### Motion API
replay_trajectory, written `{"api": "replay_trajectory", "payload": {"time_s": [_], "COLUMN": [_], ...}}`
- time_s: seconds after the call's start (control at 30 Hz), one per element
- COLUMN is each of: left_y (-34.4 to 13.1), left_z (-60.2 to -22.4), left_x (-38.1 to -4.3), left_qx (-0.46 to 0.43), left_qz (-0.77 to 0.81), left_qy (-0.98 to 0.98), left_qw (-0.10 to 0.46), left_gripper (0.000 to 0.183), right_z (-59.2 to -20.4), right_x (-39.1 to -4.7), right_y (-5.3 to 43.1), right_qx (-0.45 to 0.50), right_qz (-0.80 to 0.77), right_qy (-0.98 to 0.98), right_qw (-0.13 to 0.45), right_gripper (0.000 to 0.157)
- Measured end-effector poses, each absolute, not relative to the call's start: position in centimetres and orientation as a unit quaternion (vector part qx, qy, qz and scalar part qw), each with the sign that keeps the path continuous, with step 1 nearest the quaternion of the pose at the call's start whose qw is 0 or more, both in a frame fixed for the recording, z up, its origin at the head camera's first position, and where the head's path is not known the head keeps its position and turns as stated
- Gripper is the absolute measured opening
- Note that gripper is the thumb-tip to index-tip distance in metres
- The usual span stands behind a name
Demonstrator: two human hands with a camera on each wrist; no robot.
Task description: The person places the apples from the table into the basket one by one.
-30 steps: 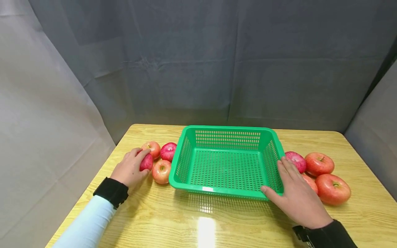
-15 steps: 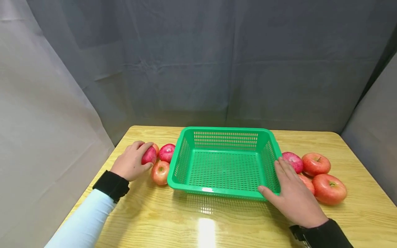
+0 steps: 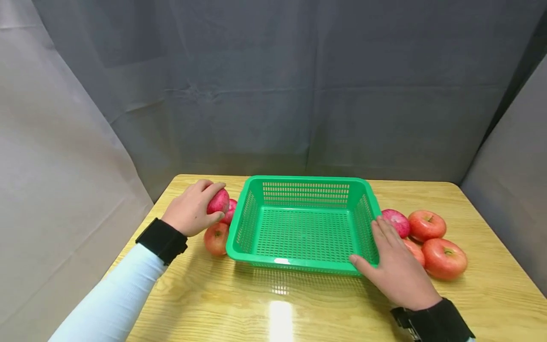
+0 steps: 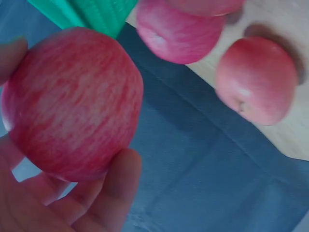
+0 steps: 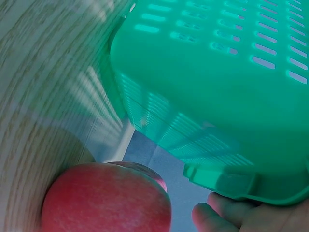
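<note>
My left hand (image 3: 193, 209) grips a red apple (image 3: 218, 201) between thumb and fingers, raised off the table to the left of the green basket (image 3: 299, 267). In the left wrist view, this streaky apple (image 4: 75, 104) sits apart from the others behind it. Close under the hand are a pinkish-red apple (image 3: 231, 213) and a lighter apple (image 3: 216, 239); a further apple (image 4: 256, 79) shows only in the left wrist view. My right hand (image 3: 399, 268) rests on the basket's near right corner, fingers straight along the rim. Nothing lies inside the basket.
Several apples lie right of the basket: a pink apple (image 3: 396, 222), an orange-red apple (image 3: 427, 225), a large apple (image 3: 445, 259) and one partly behind my right hand. A wooden table (image 3: 213, 304) carries everything. Grey cloth (image 3: 256, 95) hangs behind and at both sides.
My left hand has lifted its apple from among the left-hand apples and moved up and right toward the basket. The right hand keeps its place on the rim. The view has shifted slightly.
</note>
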State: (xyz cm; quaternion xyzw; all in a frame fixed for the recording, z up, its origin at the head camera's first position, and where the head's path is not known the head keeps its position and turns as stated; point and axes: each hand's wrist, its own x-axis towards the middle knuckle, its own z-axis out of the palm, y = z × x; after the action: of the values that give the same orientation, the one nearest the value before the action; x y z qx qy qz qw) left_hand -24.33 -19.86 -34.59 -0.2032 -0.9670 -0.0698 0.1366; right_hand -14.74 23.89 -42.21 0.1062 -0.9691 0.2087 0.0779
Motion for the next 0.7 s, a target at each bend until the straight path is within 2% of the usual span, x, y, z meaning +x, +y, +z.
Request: {"api": "replay_trajectory", "payload": {"time_s": [0.7], "left_y": [-12.3], "left_z": [-31.8], "left_x": [-26.4], "left_qx": [-0.317], "left_qz": [-0.045], "left_qy": [-0.936], "left_qw": [0.145], "left_gripper": [0.06], "right_z": [-42.3], "right_x": [-15.0], "right_y": [24.0], "right_qx": [0.094], "right_qz": [0.202], "right_qy": [-0.972], "right_qw": [0.07], "right_gripper": [0.102]}}
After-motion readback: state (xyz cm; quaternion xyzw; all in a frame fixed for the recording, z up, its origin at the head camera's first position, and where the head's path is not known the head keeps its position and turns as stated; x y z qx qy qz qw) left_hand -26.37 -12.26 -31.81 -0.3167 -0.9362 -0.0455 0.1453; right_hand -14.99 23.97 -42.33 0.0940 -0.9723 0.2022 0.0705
